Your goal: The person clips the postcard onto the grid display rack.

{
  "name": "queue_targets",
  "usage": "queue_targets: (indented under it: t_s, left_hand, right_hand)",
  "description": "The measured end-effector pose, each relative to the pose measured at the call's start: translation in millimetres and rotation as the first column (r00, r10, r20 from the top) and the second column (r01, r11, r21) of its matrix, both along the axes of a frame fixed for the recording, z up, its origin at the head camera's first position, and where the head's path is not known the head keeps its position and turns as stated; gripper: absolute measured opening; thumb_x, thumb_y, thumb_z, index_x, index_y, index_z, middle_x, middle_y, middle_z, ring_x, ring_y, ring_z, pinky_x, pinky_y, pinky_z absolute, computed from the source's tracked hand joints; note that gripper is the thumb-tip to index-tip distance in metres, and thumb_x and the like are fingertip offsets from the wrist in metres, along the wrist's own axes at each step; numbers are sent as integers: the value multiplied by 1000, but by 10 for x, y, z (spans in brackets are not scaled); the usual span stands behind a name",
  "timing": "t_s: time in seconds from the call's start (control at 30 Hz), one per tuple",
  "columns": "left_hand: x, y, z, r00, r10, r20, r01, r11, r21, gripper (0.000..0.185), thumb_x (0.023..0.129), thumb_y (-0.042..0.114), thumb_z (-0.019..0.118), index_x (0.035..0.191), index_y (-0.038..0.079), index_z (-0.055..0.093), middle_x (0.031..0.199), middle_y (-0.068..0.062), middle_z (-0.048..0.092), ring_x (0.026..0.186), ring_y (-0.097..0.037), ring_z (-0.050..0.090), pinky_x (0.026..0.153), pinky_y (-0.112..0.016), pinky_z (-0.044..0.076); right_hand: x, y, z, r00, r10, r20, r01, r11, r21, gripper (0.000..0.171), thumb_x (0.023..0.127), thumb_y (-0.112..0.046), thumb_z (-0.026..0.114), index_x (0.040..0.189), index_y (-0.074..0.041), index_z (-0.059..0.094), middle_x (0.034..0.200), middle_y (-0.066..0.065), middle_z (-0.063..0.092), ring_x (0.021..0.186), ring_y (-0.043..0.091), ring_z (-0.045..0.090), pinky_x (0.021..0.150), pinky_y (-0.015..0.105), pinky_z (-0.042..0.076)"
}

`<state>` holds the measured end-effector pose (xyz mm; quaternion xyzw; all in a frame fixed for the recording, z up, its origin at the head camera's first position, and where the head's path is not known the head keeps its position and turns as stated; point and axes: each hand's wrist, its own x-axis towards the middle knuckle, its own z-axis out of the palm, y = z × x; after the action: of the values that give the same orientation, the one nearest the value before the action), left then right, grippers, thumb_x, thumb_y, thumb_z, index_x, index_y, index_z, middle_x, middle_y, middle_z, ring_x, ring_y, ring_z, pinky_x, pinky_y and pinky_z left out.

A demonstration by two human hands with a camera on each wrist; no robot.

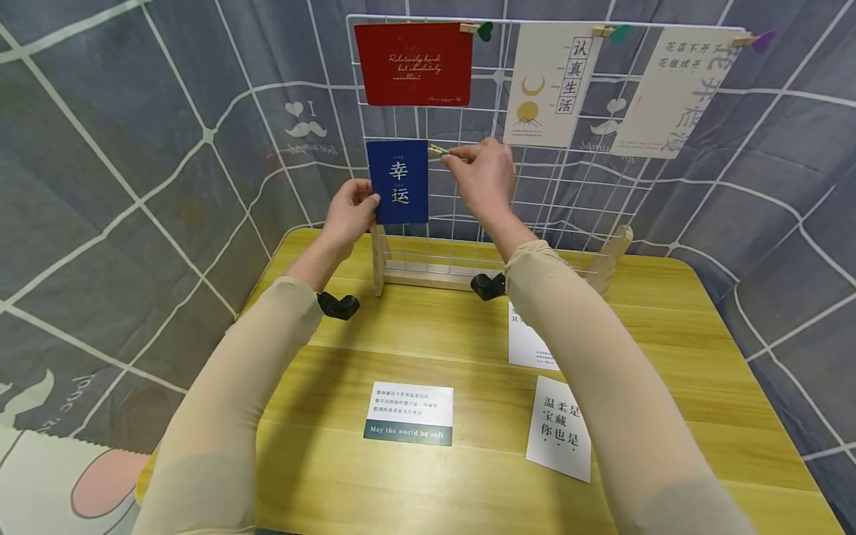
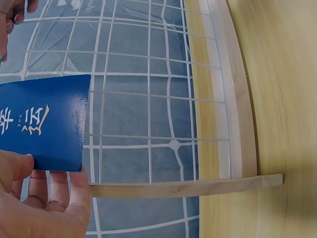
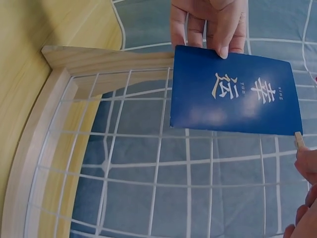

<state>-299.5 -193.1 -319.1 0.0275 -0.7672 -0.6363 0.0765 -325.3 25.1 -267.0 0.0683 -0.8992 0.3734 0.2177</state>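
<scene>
Head view: the left hand (image 1: 349, 215) holds a blue card (image 1: 399, 182) upright against a white wire grid panel (image 1: 568, 193), thumb on the card's face near its lower left corner and fingers behind it. The right hand (image 1: 483, 174) pinches a small wooden clothespin (image 1: 438, 151) between thumb and fingertips at the card's upper right corner; whether the pin grips the card cannot be told. The panel stands in a wooden base (image 1: 428, 279) at the back of a yellow wooden table (image 1: 468, 327). 3 cards hang along the panel's top edge from pins: a red card (image 1: 413, 64) and 2 white ones. 3 more white cards lie flat on the table, the nearest bearing a green band (image 1: 409, 413).

Left wrist view: thumb and curled fingers clamp the blue card's lower edge (image 2: 44, 124).
</scene>
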Motion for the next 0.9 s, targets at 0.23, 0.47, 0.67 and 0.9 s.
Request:
queue_targets:
  t_s: [0.23,0.47,0.67,0.9]
  left_hand:
    - [-19,9,-18,1000,0,2,0,1000,-26,24,110,15,48,133,10,49,113,-5,52,98,-23,52,96,-48,45]
    - [-43,9,-39,1000,4,2,-4,1000,-21,25,110,16,48,133,9,49,111,-6,51,95,-23,52,94,-47,45]
    - [-56,15,-42,1000,15,10,-15,1000,-25,24,110,17,48,133,10,48,113,-5,51,97,-23,52,94,-44,46]
    - [-81,54,-28,999,50,8,-50,999,-20,23,110,17,49,131,10,50,115,-5,53,97,-21,52,91,-41,46]
  right_hand:
    - [11,-67,-6,999,-25,48,29,996,-83,28,100,-38,67,119,-22,79,112,-1,60,110,16,48,80,30,42]
    - [2,-121,-32,999,-46,16,48,990,-135,26,99,-35,69,117,-20,80,113,1,57,111,17,47,80,31,42]
    - [-9,-153,-43,998,-59,-10,57,992,-109,26,101,-34,67,118,-19,80,114,3,58,111,19,48,81,32,44]
    - [-25,-172,-41,999,-52,-16,49,992,-117,25,101,-32,67,116,-18,80,111,3,59,108,18,51,78,31,45]
